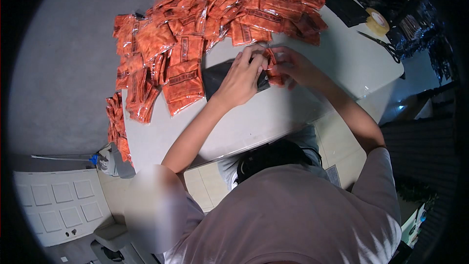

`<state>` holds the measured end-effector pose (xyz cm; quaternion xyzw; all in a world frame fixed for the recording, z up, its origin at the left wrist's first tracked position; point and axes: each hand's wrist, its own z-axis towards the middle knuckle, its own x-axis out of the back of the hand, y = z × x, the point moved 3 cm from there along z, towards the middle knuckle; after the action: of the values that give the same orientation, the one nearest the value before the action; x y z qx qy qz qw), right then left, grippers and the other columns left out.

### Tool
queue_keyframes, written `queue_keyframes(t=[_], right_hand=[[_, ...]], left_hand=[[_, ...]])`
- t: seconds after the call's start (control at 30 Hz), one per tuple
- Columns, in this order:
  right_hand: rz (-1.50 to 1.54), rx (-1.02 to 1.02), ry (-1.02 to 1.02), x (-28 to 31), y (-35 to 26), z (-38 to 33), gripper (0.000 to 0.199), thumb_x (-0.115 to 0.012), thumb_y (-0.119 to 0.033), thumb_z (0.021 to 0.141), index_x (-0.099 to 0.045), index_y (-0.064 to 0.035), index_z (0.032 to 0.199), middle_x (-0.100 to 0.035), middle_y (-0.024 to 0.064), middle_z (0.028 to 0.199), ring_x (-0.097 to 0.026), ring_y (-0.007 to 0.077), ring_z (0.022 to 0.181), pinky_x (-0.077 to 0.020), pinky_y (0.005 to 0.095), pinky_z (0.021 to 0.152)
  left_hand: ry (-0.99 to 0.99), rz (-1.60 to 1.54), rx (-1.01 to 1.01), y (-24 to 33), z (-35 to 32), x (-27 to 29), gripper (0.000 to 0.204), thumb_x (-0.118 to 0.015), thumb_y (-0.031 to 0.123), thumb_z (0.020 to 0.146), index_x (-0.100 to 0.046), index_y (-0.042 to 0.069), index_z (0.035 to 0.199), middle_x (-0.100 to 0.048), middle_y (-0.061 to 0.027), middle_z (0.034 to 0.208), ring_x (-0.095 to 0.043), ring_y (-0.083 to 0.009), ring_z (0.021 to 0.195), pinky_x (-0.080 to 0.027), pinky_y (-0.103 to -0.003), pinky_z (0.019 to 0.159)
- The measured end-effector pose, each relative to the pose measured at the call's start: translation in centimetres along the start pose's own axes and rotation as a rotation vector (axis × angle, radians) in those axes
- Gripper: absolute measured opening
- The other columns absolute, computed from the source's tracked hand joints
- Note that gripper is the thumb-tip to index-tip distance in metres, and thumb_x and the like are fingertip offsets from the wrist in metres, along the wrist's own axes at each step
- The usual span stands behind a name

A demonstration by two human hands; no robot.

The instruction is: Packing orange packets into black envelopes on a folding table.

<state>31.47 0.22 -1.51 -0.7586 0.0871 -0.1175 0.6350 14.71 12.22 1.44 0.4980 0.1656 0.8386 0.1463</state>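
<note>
A flat black plastic bag [213,79] lies on the white table [234,132] in front of me. My left hand [241,79] rests over it, with bent fingers closed on the bag's right end. Just right of that end, my right hand [296,67] grips an orange packet [275,74] in clear wrapping. The packet stands against the bag's edge. Whether part of it is inside the bag is hidden by my fingers. Beyond my hands spreads a big heap of similar orange packets [215,5], each with a dark printed band.
At the table's right end lie black-handled scissors [383,45], a roll of yellowish tape [377,21] and a stack of flat black bags [347,11]. Orange packets [117,127] hang over the left edge. A white door [58,200] stands at lower left.
</note>
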Motion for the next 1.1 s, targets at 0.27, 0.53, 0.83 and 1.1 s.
queue_keyframes(t=[0.27,0.53,0.83,1.1], right_hand=[[0.192,-0.002,0.038,-0.9,-0.4,-0.5,0.03,-0.067,-0.011,0.102,-0.061,-0.0013,0.129,-0.074,0.0093,0.113,-0.079,0.0195,0.088,-0.0651,0.0302,0.07],[0.244,0.081,0.131,-2.0,0.6,0.3,0.034,-0.07,-0.012,0.101,-0.063,0.0036,0.13,-0.074,0.0108,0.107,-0.079,0.0204,0.088,-0.0661,0.0302,0.074],[-0.119,0.4,0.266,-0.3,1.6,1.3,0.024,-0.074,-0.013,0.097,-0.073,0.0043,0.114,-0.077,0.0092,0.1,-0.075,0.0139,0.08,-0.0596,0.0278,0.07],[-0.245,0.347,0.32,-0.8,0.2,0.6,0.019,-0.07,-0.009,0.096,-0.071,0.0051,0.108,-0.076,0.0085,0.088,-0.073,0.0119,0.076,-0.0589,0.0287,0.068]], left_hand=[[0.047,-0.102,0.073,-0.2,0.2,0.3,0.008,-0.053,-0.004,0.102,-0.054,-0.001,0.11,-0.046,-0.0217,0.139,-0.058,-0.0439,0.12,-0.049,-0.05,0.1],[0.055,-0.031,-0.018,1.2,0.4,0.5,0.009,-0.055,-0.007,0.099,-0.054,-0.002,0.105,-0.047,-0.0223,0.141,-0.057,-0.0452,0.123,-0.049,-0.049,0.103],[-0.014,-0.148,-0.041,0.7,0.3,0.9,0.012,-0.054,-0.01,0.096,-0.053,0.0,0.103,-0.048,-0.0225,0.141,-0.056,-0.0446,0.127,-0.049,-0.049,0.104],[-0.002,-0.114,-0.056,1.3,0.1,0.3,0.015,-0.058,-0.011,0.093,-0.055,0.001,0.101,-0.045,-0.0231,0.142,-0.054,-0.0456,0.13,-0.048,-0.049,0.106]])
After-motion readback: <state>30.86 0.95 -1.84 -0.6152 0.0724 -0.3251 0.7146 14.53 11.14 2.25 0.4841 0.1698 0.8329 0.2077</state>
